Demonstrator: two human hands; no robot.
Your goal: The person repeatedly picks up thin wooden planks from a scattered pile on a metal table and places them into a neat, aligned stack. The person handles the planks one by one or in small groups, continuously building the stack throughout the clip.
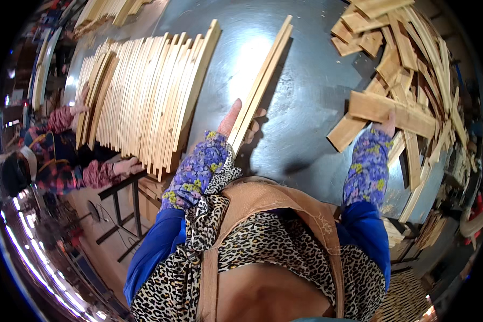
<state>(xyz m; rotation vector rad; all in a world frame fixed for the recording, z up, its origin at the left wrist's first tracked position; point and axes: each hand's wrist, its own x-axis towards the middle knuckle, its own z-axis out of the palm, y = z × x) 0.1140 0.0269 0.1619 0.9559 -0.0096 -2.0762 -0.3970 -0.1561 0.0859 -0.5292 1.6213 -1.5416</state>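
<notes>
Two narrow wooden slats (pixel 267 71), side by side, slant away from me over the metal table. My left hand (pixel 232 119) is closed around their near end, thumb on the left side and fingertips showing on the right. At the right, my right hand (pixel 384 124) grips the lower edge of a short flat wooden board (pixel 371 107), which lies across other pieces of a loose pile (pixel 408 53); most of its fingers are hidden. Left of my left hand, a row of slats (pixel 150 96) stands packed side by side.
A co-worker's hands (pixel 126 167) touch the row's left part, where a few darker boards (pixel 103 96) lean. More slats (pixel 104 13) lie at the far left. The grey metal table (pixel 300 107) spans the middle, and a black metal frame (pixel 124 209) stands below its left side.
</notes>
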